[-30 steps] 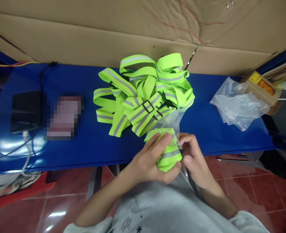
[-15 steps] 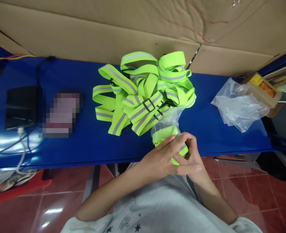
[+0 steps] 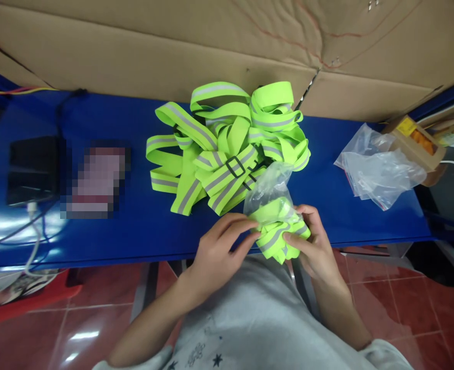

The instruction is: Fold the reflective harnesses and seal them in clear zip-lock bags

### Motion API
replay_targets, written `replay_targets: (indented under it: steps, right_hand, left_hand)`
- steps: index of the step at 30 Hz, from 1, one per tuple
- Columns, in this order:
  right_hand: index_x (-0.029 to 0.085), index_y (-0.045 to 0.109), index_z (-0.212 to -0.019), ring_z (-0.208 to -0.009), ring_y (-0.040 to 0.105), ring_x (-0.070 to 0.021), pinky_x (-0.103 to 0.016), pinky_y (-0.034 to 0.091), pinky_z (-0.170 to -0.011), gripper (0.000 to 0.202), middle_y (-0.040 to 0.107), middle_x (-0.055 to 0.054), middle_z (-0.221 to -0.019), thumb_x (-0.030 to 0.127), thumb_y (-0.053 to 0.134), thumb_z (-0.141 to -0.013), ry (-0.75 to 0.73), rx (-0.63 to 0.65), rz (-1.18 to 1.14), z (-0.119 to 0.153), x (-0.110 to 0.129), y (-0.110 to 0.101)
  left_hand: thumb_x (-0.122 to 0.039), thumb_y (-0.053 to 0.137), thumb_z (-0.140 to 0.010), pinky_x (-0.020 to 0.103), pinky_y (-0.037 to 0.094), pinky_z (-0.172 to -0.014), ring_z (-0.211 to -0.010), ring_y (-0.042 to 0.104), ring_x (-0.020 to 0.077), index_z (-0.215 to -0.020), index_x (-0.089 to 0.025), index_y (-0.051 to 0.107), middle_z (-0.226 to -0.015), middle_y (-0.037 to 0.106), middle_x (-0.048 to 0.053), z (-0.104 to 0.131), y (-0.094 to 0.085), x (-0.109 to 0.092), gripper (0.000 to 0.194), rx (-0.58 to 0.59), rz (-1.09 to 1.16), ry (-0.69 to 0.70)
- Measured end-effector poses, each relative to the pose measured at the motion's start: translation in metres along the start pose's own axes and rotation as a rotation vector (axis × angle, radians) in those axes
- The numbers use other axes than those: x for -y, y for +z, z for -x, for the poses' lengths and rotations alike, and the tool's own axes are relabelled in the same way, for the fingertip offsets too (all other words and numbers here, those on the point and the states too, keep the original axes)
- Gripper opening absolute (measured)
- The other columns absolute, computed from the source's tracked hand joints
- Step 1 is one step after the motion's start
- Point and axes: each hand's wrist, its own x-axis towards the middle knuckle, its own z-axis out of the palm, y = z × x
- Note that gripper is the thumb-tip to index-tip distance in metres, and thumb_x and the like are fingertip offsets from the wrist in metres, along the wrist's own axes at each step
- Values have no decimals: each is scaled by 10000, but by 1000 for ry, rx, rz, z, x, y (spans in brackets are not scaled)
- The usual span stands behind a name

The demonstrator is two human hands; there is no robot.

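Observation:
A bundled neon-yellow reflective strap (image 3: 278,239) with grey stripes sits partly inside a clear plastic bag (image 3: 271,185), at the table's front edge. My right hand (image 3: 317,246) grips the bundle from the right, thumb on top and fingers behind. On the other side my left hand (image 3: 227,244) pinches at the bag's edge, thumb and fingertips close together against the bundle. Just beyond lies a loose heap of more reflective straps (image 3: 227,128) with black buckles (image 3: 235,167); the bag's far end touches it.
Clear plastic bags (image 3: 381,167) lie at the right beside an open cardboard box (image 3: 417,144). Left on the blue table (image 3: 153,234) are a blurred-out flat object (image 3: 97,180) and a black device (image 3: 34,169) with a white cable (image 3: 37,241). Cardboard (image 3: 134,51) lines the back.
My hands have moved apart from their overlap around the bundle. The left has drawn back to the left and now pinches the bag's edge; more of the bundle shows.

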Motion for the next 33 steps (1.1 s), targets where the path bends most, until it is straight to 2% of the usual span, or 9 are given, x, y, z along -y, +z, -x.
replay_targets:
  steps: [7, 10, 14, 17, 20, 23, 25, 29, 33]
  right_hand:
    - [335, 610, -1192, -1104, 600, -167, -277, 499, -906, 452, 607, 13, -1257, 232, 844, -821, -122, -27, 197, -2, -4, -7]
    - [306, 614, -1129, -1014, 620, -161, -273, 503, -843, 402, 636, 13, -1173, 220, 829, -801, -128, -115, 129, -4, -2, 0]
    - [280, 572, -1065, -925, 642, -166, -267, 508, -728, 386, 654, -9, -1169, 239, 815, -768, -109, -166, 26, -7, 3, 8]
    - [303, 532, -1115, -896, 642, -167, -273, 513, -696, 417, 636, -13, -1211, 284, 802, -798, -133, -169, 26, -4, 5, 6]
    - [327, 524, -1163, -974, 645, -189, -316, 545, -790, 423, 618, -18, -1230, 321, 794, -838, -189, -109, 61, 3, 4, 5]
    - [334, 527, -1221, -1124, 627, -227, -365, 549, -924, 463, 597, -39, -1287, 357, 803, -850, -293, -24, 181, 7, 3, 14]
    - [347, 505, -1315, -1225, 588, -248, -408, 525, -1023, 533, 564, -57, -1341, 360, 793, -866, -368, -45, 274, 7, 4, 25]
    - [403, 370, -1502, -1391, 483, -245, -460, 432, -1190, 723, 493, -62, -1447, 333, 762, -899, -384, -120, 260, -3, 6, 47]
    - [399, 375, -1460, -1272, 589, -210, -404, 528, -1100, 698, 529, -48, -1380, 401, 779, -890, -280, -161, 112, -11, -1, 57]
  left_hand:
    - [-78, 646, -959, 280, 627, -834, -910, 727, 145, -1055, -175, 652, -974, 739, 45, 1, 12, -11, 137, -66, 63, -72]
    - [-57, 652, -930, 292, 588, -771, -876, 716, 159, -1029, -160, 649, -936, 741, 46, 4, 22, -20, 143, -100, 77, 14]
    - [-38, 612, -931, 298, 528, -695, -811, 696, 154, -1036, -165, 656, -948, 756, 39, 15, 35, -26, 171, -51, 13, 138]
    - [-108, 692, -918, 282, 565, -796, -928, 684, 145, -1110, -205, 645, -1038, 709, 37, 20, 39, -23, 220, -197, 289, -24]
    - [-455, 833, -866, 335, 607, -964, -1190, 665, 194, -1325, -291, 549, -1262, 645, 73, 15, 41, -19, 564, -415, 738, -350]
    - [-737, 774, -791, 431, 637, -988, -1237, 698, 283, -1391, -288, 539, -1263, 704, 116, 6, 48, -20, 785, -247, 1093, -602]
    - [-750, 748, -810, 459, 657, -952, -1149, 747, 307, -1319, -240, 620, -1179, 754, 129, 3, 58, -22, 732, -160, 1171, -686]
    - [-729, 671, -889, 482, 613, -1068, -1198, 735, 277, -1311, -235, 663, -1241, 754, 119, 12, 81, -25, 650, -265, 1116, -729]
    - [-695, 679, -904, 466, 571, -1134, -1266, 704, 260, -1316, -243, 669, -1256, 753, 105, 22, 88, -22, 611, -351, 1079, -739]
